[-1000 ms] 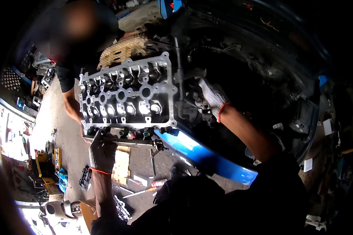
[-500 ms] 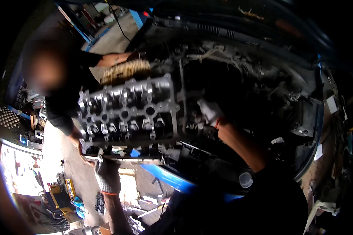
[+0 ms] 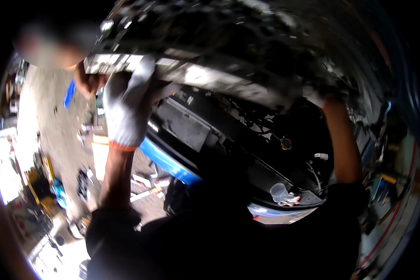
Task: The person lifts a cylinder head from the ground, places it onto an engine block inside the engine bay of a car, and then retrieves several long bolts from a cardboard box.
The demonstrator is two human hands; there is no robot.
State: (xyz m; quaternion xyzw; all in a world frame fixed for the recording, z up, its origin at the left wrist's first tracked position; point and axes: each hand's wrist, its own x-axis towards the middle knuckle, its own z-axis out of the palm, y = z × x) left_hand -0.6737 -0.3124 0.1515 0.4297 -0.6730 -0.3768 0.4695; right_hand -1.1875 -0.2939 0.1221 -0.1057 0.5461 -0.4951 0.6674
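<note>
A metal cylinder head (image 3: pixel 196 74) spans the upper part of the head view, tilted and smeared by motion, over the engine bay. My left hand (image 3: pixel 128 105), in a white knit glove with an orange cuff, grips its near lower edge, thumb up against the bright side face. My right hand (image 3: pixel 316 96), also gloved, is at the right end of the cylinder head; its fingers are blurred and partly hidden. A co-worker's bare hand (image 3: pixel 88 85) is at the left end, close to my left hand.
Below the cylinder head lie a black panel (image 3: pixel 186 126) and the car's blue front edge (image 3: pixel 170 161). A clear plastic cup (image 3: pixel 278 192) stands at the front right of the bay. Tools and parts litter the floor at left, near a yellow-and-black case (image 3: pixel 44 186).
The cylinder head has come up and nearer to my view, tilting so its side face shows. My right hand has moved from inside the bay to its right end. My view has shifted.
</note>
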